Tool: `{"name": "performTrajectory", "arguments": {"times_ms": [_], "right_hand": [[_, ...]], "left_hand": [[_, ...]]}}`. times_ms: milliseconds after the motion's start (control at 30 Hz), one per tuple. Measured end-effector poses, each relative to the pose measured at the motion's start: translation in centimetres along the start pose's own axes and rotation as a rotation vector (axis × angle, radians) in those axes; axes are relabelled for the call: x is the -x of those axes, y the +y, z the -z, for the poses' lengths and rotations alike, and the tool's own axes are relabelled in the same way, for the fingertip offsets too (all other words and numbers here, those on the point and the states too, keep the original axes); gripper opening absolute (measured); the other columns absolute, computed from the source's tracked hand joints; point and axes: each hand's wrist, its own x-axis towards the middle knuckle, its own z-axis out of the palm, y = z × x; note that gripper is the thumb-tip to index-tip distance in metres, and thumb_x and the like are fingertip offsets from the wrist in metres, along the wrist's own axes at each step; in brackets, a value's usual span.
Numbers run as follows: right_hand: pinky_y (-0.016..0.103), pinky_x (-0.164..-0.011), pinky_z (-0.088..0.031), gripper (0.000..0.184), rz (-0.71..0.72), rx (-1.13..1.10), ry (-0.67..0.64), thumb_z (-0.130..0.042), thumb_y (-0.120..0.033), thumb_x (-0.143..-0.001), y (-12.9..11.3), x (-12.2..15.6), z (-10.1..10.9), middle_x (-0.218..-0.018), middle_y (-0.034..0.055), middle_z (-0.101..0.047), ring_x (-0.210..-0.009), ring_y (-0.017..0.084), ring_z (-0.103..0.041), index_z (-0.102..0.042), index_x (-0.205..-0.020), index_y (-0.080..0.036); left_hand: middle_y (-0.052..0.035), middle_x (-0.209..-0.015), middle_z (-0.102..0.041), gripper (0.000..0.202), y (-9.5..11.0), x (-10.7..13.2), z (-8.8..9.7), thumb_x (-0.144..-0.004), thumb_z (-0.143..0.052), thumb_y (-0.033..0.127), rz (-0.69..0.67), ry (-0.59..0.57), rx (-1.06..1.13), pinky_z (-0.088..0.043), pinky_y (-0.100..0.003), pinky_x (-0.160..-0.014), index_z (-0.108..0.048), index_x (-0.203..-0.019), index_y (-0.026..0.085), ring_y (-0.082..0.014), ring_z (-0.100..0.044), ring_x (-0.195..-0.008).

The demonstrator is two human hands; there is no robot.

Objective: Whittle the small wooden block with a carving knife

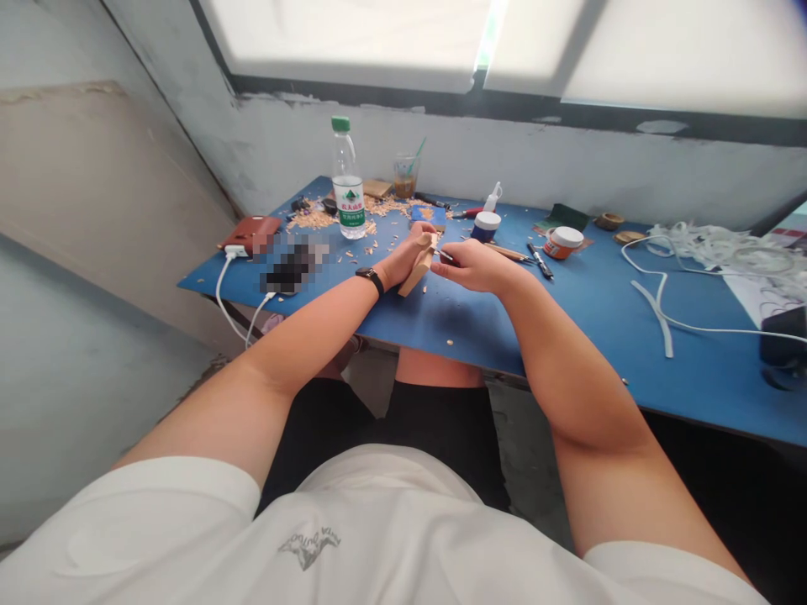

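Note:
My left hand (403,255) is closed round a pale wood block (414,277), which it holds tilted above the blue table. A watch sits on that wrist. My right hand (470,264) is closed on a thin dark carving knife (446,255), whose tip points at the upper part of the block. Most of the tool is hidden in my fingers, so its exact shape is hard to make out. Wood shavings (383,207) lie scattered behind my hands, near a small blue block (427,217).
A water bottle (349,189) stands behind my left hand. Beyond my right hand are a blue jar (486,226), an orange-labelled jar (563,243) and a pen (540,261). White cable (663,294) runs across the right side. A brown case (250,235) lies left.

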Motion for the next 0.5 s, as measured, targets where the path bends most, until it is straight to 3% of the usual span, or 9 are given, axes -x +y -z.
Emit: {"name": "performTrajectory", "arguments": {"times_ms": [100,267,500], "right_hand": [[0.039,-0.081,-0.04,0.04,-0.025,0.042,-0.001,-0.07,-0.053,-0.123,-0.1,0.0,0.0,-0.082,0.0018,-0.067,-0.079,0.023,-0.058,-0.063,-0.092,-0.028],[0.039,-0.081,-0.039,0.035,-0.009,0.083,-0.007,-0.068,-0.048,-0.124,-0.7,0.2,0.0,-0.083,0.0028,-0.069,-0.078,0.023,-0.058,-0.068,-0.096,-0.027],[0.041,-0.081,-0.037,0.036,-0.045,0.18,0.023,-0.067,-0.046,-0.127,-1.2,-0.1,-0.3,-0.088,0.0078,-0.073,-0.082,0.024,-0.058,-0.073,-0.1,-0.024]], "left_hand": [[-0.0013,-0.098,-0.061,0.02,0.1,0.1,0.1,-0.115,-0.077,0.042,-0.013,-0.028,0.005,-0.049,-0.039,-0.091,-0.067,-0.109,0.026,-0.0221,-0.055,-0.091],[0.0016,-0.091,-0.06,0.021,0.6,0.3,0.1,-0.12,-0.076,0.04,0.042,-0.052,-0.073,-0.045,-0.039,-0.09,-0.067,-0.107,0.025,-0.0208,-0.05,-0.085],[0.0004,-0.085,-0.058,0.032,1.0,-0.2,0.6,-0.111,-0.079,0.027,-0.003,-0.107,-0.224,-0.042,-0.039,-0.09,-0.066,-0.083,0.023,-0.0209,-0.048,-0.086]]}}
